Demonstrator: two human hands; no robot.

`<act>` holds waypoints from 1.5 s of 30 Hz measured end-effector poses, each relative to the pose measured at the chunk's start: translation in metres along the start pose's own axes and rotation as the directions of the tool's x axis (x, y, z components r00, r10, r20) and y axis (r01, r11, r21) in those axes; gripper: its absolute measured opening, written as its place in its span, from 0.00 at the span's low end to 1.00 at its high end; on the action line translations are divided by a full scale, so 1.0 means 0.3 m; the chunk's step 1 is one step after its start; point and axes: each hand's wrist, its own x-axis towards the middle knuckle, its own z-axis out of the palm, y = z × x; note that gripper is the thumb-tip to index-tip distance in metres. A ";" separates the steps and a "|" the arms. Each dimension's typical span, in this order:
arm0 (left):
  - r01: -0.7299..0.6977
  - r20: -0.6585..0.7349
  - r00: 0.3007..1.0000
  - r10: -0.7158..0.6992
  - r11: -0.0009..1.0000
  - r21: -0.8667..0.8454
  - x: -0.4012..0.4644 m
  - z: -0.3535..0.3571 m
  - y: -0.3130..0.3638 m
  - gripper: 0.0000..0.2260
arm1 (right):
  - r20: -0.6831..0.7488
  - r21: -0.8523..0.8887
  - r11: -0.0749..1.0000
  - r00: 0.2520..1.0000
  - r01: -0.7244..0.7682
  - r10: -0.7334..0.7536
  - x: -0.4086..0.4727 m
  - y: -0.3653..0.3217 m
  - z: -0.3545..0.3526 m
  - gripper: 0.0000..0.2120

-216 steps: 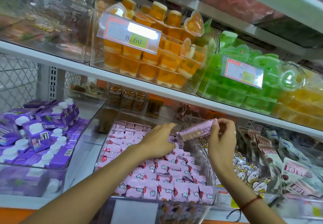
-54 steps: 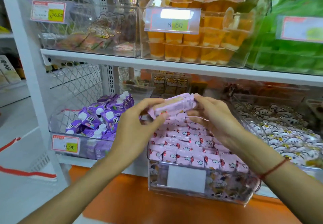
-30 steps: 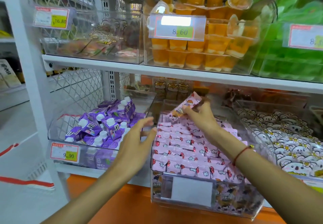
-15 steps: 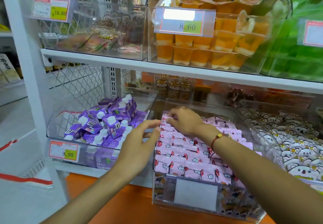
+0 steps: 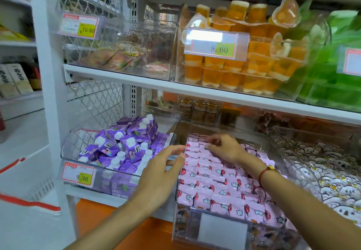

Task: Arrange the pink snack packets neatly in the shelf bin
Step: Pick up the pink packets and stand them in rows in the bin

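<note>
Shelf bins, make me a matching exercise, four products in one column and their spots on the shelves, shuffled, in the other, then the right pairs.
Things:
1. pink snack packets
2. purple drink cartons
3. orange jelly cups
4. green jelly cups

Places:
A. upper shelf, far right bin
B. lower shelf, bin under the right hand
C. upper shelf, behind the 8.60 price tag
D. lower shelf, bin above the 9.90 price tag

Pairs: 1-B, 2-D, 3-C, 4-A

pink snack packets point(image 5: 218, 181) lie in tidy rows filling the clear shelf bin point(image 5: 218, 228).
</note>
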 end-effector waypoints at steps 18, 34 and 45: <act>-0.001 -0.003 1.000 0.001 0.999 -0.048 0.006 -0.002 -0.004 0.09 | -0.134 0.417 0.909 0.987 -0.028 0.092 -0.008 -0.049 -0.011 0.04; -0.426 0.056 0.894 0.445 0.805 0.412 0.062 0.066 0.148 0.29 | -0.138 0.951 0.310 0.884 -0.008 0.446 -0.234 -0.166 -0.144 0.05; 0.467 0.537 0.790 -0.295 0.857 -0.217 0.276 0.008 0.236 0.14 | 0.195 0.851 0.423 0.935 -0.312 0.297 -0.252 -0.099 -0.187 0.21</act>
